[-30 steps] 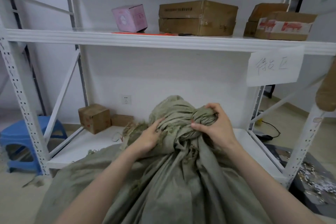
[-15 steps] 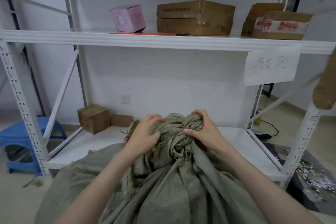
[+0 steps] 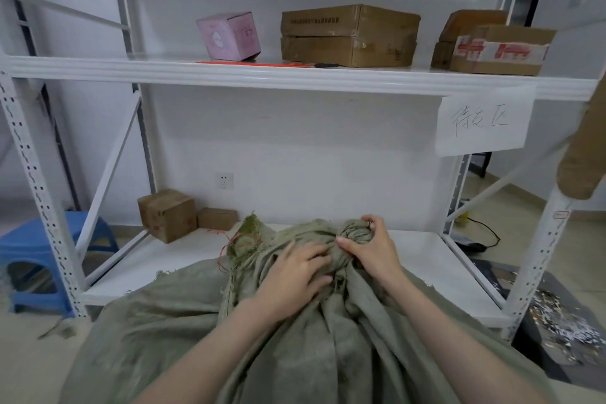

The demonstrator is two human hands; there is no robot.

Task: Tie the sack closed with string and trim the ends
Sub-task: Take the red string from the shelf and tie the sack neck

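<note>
A large grey-green sack (image 3: 183, 315) fills the lower half of the head view, leaning against the bottom shelf. Its mouth is gathered into a twisted bunch (image 3: 355, 233). My right hand (image 3: 373, 251) grips that bunch from the right, thumb across its front. My left hand (image 3: 295, 272) lies flat on the gathered cloth just left of the bunch, fingers spread and pressing. A frayed corner of the sack (image 3: 251, 233) sticks up to the left, with thin red string (image 3: 224, 248) trailing from it.
A white metal rack (image 3: 295, 75) stands right behind the sack. Its upper shelf holds a pink box (image 3: 229, 36) and cardboard boxes (image 3: 349, 34); two small cartons (image 3: 167, 215) sit on the lower shelf. A blue stool (image 3: 39, 256) is at left.
The gathered neck has dropped lower and been pushed toward the shelf. My left hand went from gripping the cloth to lying flat on it. My right hand keeps its grip on the bunch.
</note>
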